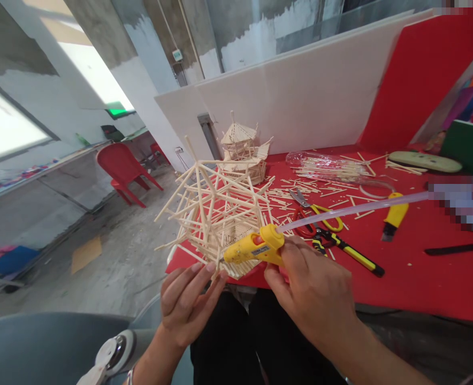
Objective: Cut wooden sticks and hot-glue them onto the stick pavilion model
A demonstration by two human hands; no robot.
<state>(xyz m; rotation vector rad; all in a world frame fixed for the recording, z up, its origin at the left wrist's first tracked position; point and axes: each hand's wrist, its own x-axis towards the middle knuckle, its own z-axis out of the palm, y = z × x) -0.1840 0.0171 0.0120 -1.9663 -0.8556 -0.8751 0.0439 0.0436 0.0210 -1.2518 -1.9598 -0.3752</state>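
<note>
My right hand [311, 291] grips a yellow hot glue gun [256, 248] with a clear glue stick [352, 209] trailing to the right; its nozzle points left into a wooden stick frame model [212, 206]. My left hand [188, 302] holds the lower edge of that frame by the fingertips, tilted up at the table's left corner. A finished small stick pavilion [242, 152] stands behind it on the red table [421, 267].
Loose sticks [325, 171] in clear wrap, yellow-handled scissors [317, 208], pliers [349, 251], a yellow utility knife [395, 214] and a black strip [457, 248] lie on the table. White and red boards stand behind. A red chair [124, 171] stands on the floor at left.
</note>
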